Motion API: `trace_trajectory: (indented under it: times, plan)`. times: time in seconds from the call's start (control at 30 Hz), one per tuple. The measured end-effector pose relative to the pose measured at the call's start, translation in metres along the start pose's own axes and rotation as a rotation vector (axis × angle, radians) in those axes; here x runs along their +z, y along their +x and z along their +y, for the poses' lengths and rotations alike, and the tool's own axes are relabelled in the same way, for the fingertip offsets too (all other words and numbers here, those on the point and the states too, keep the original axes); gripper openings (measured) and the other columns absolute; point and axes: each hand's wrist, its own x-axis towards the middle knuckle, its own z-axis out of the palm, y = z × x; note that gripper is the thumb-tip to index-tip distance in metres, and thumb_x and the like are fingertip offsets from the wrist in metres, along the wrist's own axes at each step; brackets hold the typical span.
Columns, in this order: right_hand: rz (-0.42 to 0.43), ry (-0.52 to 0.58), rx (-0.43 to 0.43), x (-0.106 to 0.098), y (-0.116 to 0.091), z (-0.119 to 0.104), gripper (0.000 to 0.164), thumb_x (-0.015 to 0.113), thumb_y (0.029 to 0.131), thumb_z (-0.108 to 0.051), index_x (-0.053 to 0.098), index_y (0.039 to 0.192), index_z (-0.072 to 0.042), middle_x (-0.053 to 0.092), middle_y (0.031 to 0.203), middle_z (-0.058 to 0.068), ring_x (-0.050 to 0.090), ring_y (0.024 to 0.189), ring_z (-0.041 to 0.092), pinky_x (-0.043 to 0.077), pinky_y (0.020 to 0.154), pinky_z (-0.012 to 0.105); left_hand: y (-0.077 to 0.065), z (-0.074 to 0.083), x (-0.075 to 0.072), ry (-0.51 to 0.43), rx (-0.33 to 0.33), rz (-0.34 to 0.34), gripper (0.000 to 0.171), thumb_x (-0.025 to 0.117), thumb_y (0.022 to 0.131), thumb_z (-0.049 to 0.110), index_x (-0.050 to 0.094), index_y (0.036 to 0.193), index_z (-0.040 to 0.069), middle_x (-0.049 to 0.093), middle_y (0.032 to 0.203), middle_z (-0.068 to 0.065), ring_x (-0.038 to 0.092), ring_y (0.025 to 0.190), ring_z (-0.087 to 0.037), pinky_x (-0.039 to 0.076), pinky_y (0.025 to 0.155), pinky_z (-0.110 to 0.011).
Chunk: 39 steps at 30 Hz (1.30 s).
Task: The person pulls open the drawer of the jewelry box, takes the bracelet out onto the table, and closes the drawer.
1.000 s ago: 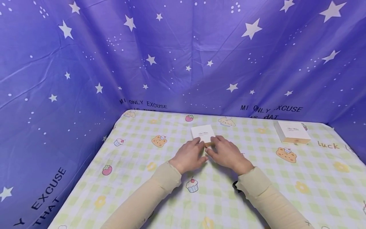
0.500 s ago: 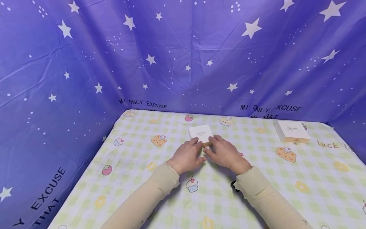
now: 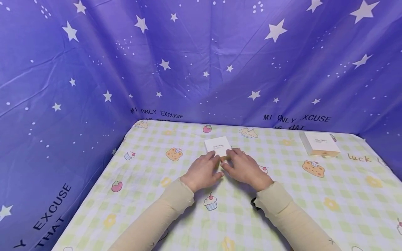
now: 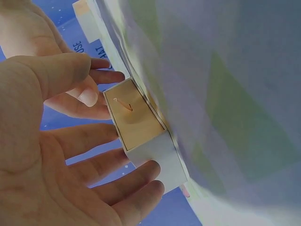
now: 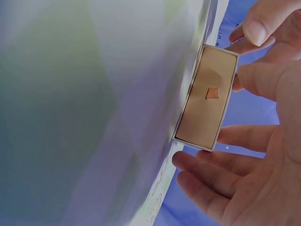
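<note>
A small white box (image 3: 217, 143) with fine print on its lid lies on the tablecloth ahead of me. Its near face is a tan drawer front (image 5: 207, 117) with a little tab (image 5: 213, 93) at the middle. My left hand (image 3: 202, 170) touches the box's left front, its fingers spread over the lid edge and side. On the other side, my right hand (image 3: 246, 168) has its fingertips at the right front corner and side. Both thumbs stay off the box, in front of the tan face. Each hand's fingers look fairly straight and relaxed.
Further right stands a second, similar white box (image 3: 321, 141) with a tan front. A green-and-white checked tablecloth (image 3: 141, 209) with cartoon prints covers the table. Purple curtains (image 3: 194, 52) with white stars hang behind and at the sides.
The near box has slid a little to the left, and both hands have moved with it, keeping their touch. The second box stays where it was.
</note>
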Motion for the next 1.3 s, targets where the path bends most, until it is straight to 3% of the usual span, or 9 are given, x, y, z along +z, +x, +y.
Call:
trace_trajectory:
  times: [0.63, 1.03, 1.3]
  plan:
    - [-0.015, 0.021, -0.023, 0.002, 0.003, -0.006, 0.049, 0.057, 0.092, -0.042, 0.055, 0.128, -0.008, 0.051, 0.132, 0.019, 0.051, 0.120, 0.038, 0.040, 0.097, 0.053, -0.009, -0.005, -0.002, 0.011, -0.003, 0.012, 0.057, 0.067, 0.087, 0.042, 0.055, 0.131, 0.009, 0.045, 0.141, -0.016, 0.052, 0.120, -0.032, 0.043, 0.098, -0.043]
    - [-0.005, 0.012, -0.038, 0.001, 0.003, -0.009, 0.046, 0.059, 0.091, -0.039, 0.057, 0.123, -0.006, 0.055, 0.124, 0.016, 0.056, 0.111, 0.035, 0.044, 0.093, 0.051, -0.011, -0.004, -0.002, 0.029, -0.006, 0.008, 0.060, 0.066, 0.087, 0.042, 0.053, 0.133, 0.007, 0.045, 0.141, -0.016, 0.052, 0.120, -0.032, 0.043, 0.098, -0.041]
    - [-0.016, 0.024, -0.025, 0.000, 0.004, -0.011, 0.046, 0.059, 0.092, -0.039, 0.057, 0.124, -0.006, 0.053, 0.128, 0.017, 0.054, 0.115, 0.036, 0.042, 0.095, 0.052, -0.011, -0.005, -0.001, 0.031, -0.009, 0.015, 0.058, 0.067, 0.087, 0.042, 0.054, 0.132, 0.008, 0.045, 0.141, -0.016, 0.052, 0.120, -0.032, 0.043, 0.098, -0.042]
